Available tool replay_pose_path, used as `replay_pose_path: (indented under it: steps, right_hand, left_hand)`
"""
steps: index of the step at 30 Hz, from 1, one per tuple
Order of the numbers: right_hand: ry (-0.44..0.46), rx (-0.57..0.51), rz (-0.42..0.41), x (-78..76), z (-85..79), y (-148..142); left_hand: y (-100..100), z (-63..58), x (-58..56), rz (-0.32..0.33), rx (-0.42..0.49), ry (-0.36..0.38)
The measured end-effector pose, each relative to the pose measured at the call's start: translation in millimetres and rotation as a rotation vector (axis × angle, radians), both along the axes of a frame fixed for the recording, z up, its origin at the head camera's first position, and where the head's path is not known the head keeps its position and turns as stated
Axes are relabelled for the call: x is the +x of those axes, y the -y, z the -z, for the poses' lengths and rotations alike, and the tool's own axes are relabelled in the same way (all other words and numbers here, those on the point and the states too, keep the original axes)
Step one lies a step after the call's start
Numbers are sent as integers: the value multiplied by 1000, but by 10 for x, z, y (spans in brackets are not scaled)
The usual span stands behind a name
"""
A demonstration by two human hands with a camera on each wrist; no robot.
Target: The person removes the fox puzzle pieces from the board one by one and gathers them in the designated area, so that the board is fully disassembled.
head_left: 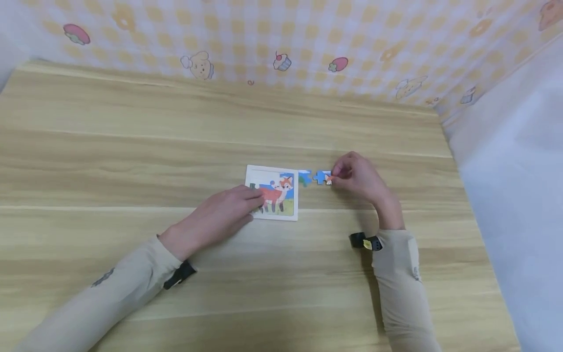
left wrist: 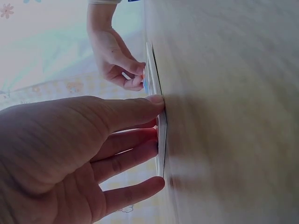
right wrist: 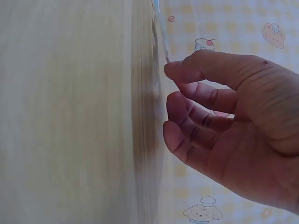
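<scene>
We count one puzzle board [head_left: 281,218], which lies on one table [head_left: 220,146]. The left hand [head_left: 220,210] rests its extended fingers on the board's left part, and the right hand [head_left: 358,178] pinches one loose piece [head_left: 321,177] to the right. We see also a second piece [head_left: 304,177], at the board's right edge.

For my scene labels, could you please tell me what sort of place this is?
Probably an indoor play corner: a wood-grain table, a cartoon backdrop behind it, and a puzzle on top.
</scene>
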State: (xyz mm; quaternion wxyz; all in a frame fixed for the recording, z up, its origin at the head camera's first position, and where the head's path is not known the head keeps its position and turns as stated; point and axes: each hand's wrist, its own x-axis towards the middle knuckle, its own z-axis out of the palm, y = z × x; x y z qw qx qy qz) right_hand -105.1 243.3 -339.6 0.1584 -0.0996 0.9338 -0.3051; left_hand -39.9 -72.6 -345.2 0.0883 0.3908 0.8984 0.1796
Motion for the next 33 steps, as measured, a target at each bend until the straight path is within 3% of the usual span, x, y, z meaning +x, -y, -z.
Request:
replay_pose_path:
  steps: [17,27,33]
  right_hand:
    - [2,17,14,25,46,4]
    - [-27,11,7,15,15,19]
    - [-31,32,-2,43,22,3]
  left_hand:
    - [-26,-1,38,-8,2,-8]
    - [-12,-16,22,13,1,-75]
    - [-17,-17,50,12,15,-58]
